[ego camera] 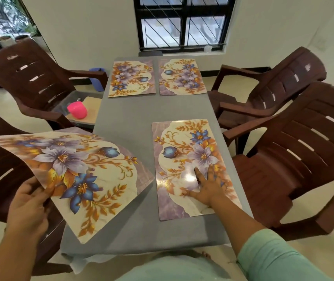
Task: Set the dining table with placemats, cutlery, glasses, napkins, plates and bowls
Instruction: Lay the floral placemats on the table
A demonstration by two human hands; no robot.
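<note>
I'm seeing white walls | daylight is coming through a black-barred window | four brown plastic chairs are standing around the grey surface | pale tiled floor is showing beneath.

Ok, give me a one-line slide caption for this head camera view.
Left hand holds the fourth placemat while right hand presses the third placemat flat.

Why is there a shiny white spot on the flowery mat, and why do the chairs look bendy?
Head view: the spot is glare on the glossy near right placemat, beside the right hand; the wide-angle lens curves the chairs near the edges.
</note>
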